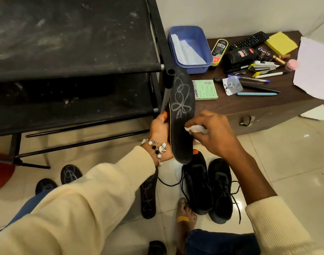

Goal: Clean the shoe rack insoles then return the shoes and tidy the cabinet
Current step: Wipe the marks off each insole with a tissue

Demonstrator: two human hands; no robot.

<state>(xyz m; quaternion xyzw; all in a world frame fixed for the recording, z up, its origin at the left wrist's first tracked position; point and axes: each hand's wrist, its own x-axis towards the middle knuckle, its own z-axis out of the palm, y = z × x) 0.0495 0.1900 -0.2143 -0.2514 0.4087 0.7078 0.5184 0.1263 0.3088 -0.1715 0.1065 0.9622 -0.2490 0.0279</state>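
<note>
My left hand (pixel 160 132) grips a black insole (pixel 182 107) marked with white chalk scribbles and holds it upright in front of the shoe rack (pixel 73 70). Against the insole's lower half my right hand (pixel 215 134) pinches a crumpled white tissue (pixel 196 128). Three more scribbled insoles lie on the floor, at lower centre (pixel 148 197), at left (pixel 70 173) and further left (pixel 45 185). A pair of black lace-up shoes (pixel 209 188) stands on the tiles below my hands.
The rack's black fabric shelves are dusty and bare. A low brown cabinet (pixel 264 111) at right carries a blue tub (pixel 189 48), shoe polish bottles (pixel 242 56), pens, a remote, a yellow pad and paper. My bare foot (pixel 185 214) rests by the shoes.
</note>
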